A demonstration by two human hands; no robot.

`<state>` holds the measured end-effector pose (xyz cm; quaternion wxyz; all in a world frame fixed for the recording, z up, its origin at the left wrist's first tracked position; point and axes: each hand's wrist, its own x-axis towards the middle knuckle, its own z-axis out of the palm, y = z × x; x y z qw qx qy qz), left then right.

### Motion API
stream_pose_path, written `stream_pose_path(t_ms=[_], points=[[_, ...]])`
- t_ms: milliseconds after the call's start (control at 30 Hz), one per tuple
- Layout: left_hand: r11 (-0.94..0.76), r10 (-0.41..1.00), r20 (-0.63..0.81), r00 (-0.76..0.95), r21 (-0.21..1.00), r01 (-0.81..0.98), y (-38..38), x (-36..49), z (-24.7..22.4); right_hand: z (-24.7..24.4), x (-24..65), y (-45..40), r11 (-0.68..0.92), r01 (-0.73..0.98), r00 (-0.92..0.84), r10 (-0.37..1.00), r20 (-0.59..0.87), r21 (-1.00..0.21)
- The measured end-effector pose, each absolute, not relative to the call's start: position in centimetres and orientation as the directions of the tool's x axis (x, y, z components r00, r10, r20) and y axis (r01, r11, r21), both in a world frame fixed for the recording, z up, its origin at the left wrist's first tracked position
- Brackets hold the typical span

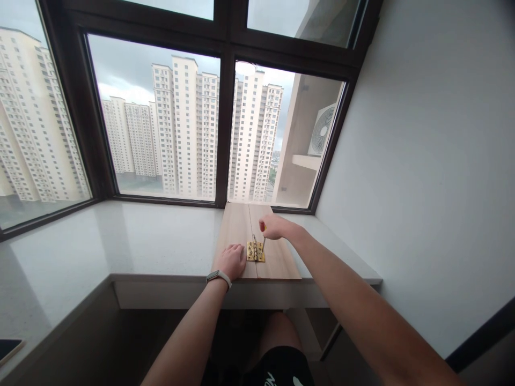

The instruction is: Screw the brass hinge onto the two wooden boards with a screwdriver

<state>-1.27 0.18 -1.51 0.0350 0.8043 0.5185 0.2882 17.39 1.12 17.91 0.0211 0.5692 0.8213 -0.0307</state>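
Two pale wooden boards [235, 225] lie side by side on the windowsill counter, with a thin seam between them. A gold hinge [256, 252] straddles that seam near the boards' front part. My right hand [272, 226] is closed round the handle of a screwdriver [264, 244], whose shaft slants down to the hinge's right leaf. My left hand [233, 260] rests flat on the left board, just left of the hinge, its fingers extended and holding nothing. A watch with a pale band [219, 276] is on my left wrist.
Dark-framed windows [226, 107] rise behind the white counter [161, 236]. A plain wall [422, 161] stands at the right. The counter's front edge runs just below the boards, and a dark flat object [8, 347] lies at the far lower left.
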Motion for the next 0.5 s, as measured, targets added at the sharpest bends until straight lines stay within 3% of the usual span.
stream_pose_path(t_ms=[133, 367, 500], points=[[-0.448, 0.855, 0.435, 0.282, 0.345, 0.825, 0.3, -1.2, -1.7, 18.2, 17.5, 1.0, 0.351, 0.936, -0.351, 0.933, -0.073, -0.017], [-0.449, 0.851, 0.442, 0.283, 0.336, 0.828, 0.4, -1.2, -1.9, 17.1, 17.7, 1.5, 0.350, 0.932, -0.358, 0.929, 0.091, 0.094], [-0.456, 0.849, 0.444, 0.287, 0.343, 0.821, 0.4, -1.2, -2.0, 16.9, 17.9, 1.8, 0.359, 0.932, -0.361, 0.930, 0.067, 0.046]])
